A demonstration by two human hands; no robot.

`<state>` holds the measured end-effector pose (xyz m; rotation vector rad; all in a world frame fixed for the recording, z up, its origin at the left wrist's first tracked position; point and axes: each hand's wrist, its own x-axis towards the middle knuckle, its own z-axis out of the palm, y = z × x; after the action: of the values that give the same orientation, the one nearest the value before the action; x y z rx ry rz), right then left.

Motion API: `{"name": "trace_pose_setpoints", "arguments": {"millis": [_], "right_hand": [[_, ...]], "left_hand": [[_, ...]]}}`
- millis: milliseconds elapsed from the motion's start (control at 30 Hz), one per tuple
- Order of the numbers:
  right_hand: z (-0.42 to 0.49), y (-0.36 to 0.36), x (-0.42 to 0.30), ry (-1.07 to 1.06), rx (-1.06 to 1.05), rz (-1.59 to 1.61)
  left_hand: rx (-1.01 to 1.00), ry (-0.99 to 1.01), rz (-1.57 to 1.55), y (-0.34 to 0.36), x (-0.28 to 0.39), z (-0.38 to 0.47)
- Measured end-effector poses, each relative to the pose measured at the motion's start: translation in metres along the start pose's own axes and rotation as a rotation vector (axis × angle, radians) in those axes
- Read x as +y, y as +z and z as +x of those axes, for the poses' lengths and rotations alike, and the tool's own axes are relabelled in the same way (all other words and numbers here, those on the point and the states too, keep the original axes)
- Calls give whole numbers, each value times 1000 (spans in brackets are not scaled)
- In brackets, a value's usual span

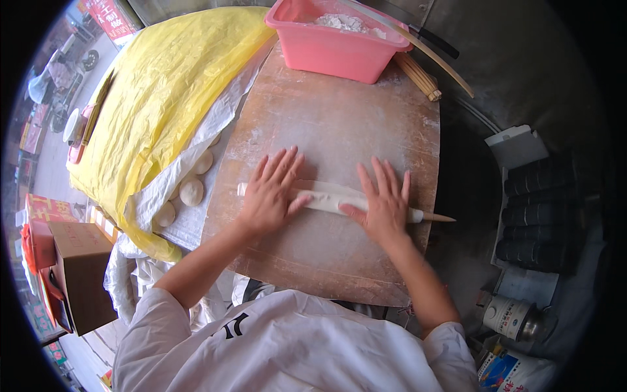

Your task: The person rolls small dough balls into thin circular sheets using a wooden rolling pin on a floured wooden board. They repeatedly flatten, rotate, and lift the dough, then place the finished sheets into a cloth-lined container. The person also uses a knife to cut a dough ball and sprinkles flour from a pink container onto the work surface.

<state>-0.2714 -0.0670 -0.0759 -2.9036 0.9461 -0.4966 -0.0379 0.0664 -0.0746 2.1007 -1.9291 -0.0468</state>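
Note:
A thin sheet of dough (333, 197) is wrapped around a wooden rolling pin (438, 217) that lies crosswise on a floured wooden board (323, 122). The pin's tapered right end sticks out past the board's right edge. My left hand (272, 193) rests flat on the left part of the roll, palm down, thumb spread inward. Over the right part lies my right hand (384, 203), its fingers spread forward. Neither hand is wrapped around the pin. The dough directly under both palms is hidden.
Left of the board, round dough balls (191, 191) sit partly under a yellow plastic sheet (161, 103). A pink tub (333, 54) of white flour stands at the board's far end, beside a bundle of wooden sticks (417, 77). A cardboard box (83, 274) stands lower left.

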Motion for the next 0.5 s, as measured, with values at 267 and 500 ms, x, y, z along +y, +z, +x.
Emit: {"name": "trace_pose_setpoints", "arguments": {"millis": [267, 500], "right_hand": [[175, 5, 140, 616, -215, -219], [9, -20, 118, 200, -20, -263]], "left_hand": [[226, -495, -16, 12, -129, 148], [274, -227, -106, -1, -40, -33]]}}
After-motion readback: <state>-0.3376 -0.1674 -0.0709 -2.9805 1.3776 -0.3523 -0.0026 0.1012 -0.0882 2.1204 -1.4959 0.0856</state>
